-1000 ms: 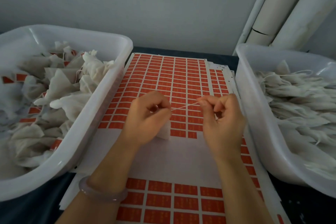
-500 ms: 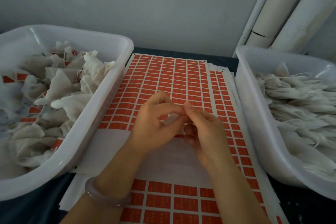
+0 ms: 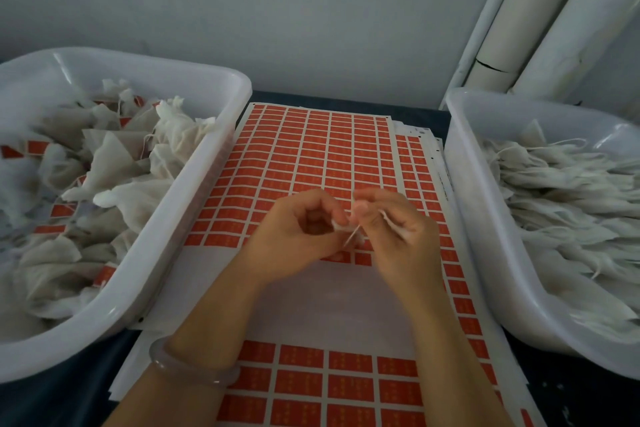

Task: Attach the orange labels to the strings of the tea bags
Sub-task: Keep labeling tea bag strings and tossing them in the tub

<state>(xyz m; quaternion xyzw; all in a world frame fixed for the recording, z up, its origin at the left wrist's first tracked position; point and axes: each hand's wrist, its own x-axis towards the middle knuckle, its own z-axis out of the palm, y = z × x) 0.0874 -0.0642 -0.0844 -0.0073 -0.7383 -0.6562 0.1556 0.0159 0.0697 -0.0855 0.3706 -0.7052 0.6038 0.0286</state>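
Tea bag (image 3: 398,230) — clamped in right hand (image 3: 408,250) grip, held over label sheet (image 3: 311,156), mid-bench; string (image 3: 351,238) slants between hands. Left hand (image 3: 294,236) grip pinches its white corner. Left tub (image 3: 180,218), right tub (image 3: 485,218) — more bags.

My dark table (image 3: 346,98) is carrying everything.
A stack of orange label sheets (image 3: 311,156) is lying down its middle, while the left tub (image 3: 173,246) and the right tub (image 3: 485,218) are sitting just beside it.
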